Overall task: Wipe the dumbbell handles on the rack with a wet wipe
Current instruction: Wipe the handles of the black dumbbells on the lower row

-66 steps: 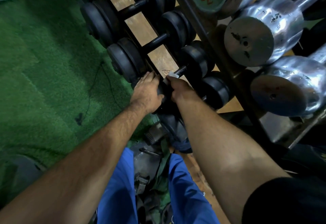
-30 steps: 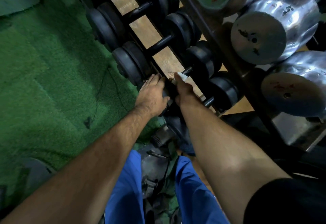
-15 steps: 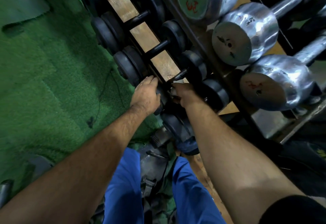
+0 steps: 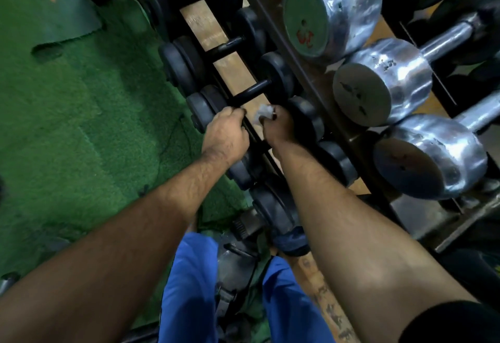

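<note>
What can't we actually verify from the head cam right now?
- Handle being wiped: hidden under the right hand and wet wipe, so contact cannot be confirmed.
- Left hand: fingers curl over the front of a black dumbbell; fingertips hidden, exact grip unclear.
- Red marking on the chrome dumbbell's green end cap: too blurred to read.
- Rack: cut off by the top and right edges.
</note>
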`<state>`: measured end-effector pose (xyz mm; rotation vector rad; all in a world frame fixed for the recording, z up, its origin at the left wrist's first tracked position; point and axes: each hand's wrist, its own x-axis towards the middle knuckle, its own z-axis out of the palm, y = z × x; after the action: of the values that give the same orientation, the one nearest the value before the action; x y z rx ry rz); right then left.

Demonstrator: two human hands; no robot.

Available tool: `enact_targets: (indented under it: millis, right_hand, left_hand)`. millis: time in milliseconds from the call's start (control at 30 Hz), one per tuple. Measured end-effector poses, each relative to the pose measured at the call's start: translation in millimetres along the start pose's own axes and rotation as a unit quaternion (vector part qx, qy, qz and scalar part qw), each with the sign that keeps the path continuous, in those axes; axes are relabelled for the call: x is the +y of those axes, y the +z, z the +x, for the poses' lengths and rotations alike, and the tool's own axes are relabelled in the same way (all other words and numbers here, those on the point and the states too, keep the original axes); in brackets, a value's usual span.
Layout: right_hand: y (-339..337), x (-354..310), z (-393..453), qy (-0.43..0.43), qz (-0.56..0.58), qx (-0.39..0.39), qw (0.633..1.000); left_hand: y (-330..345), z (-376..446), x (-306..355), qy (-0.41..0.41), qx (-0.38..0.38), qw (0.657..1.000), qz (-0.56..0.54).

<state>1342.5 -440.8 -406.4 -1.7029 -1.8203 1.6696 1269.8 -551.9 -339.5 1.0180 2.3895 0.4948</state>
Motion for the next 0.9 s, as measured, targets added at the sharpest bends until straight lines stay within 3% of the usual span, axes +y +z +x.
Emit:
enact_targets:
  millis: [200, 333, 433, 533, 800, 900]
  right_hand:
    - [17.0, -21.0, 41.3, -0.141, -0.121, 0.057, 0.981]
    - [21.4, -22.9, 67.1, -0.263, -0.242, 0.132, 0.925]
    - [22.3, -16.8, 72.0, -0.291, -0.4, 0.139, 0.858]
    - [24.6, -2.6, 69.4, -0.336, -0.454, 0.134, 0.814]
    - [26.8, 10.2, 77.4, -0.368, -0.45, 0.162, 0.797]
    - [21.7, 10.8, 80.5, -0.341, -0.496, 0.176, 0.778]
  left_hand:
    - [-9.1, 49.8, -16.6, 0.04, 0.055, 0.993, 0.096]
    - [-6.4, 78.5, -38.4, 0.028, 0.047, 0.991, 0.123]
    - [2.5, 86.9, -49.4, 0.003, 0.029, 0.997, 0.076]
    - [11.4, 84.9, -52.9, 0.0, 0.048, 0.998, 0.034]
    - [24.8, 83.7, -56.1, -0.004, 0.078, 0.997, 0.018]
    - [25.9, 83.7, -56.3, 0.006, 0.084, 0.996, 0.02]
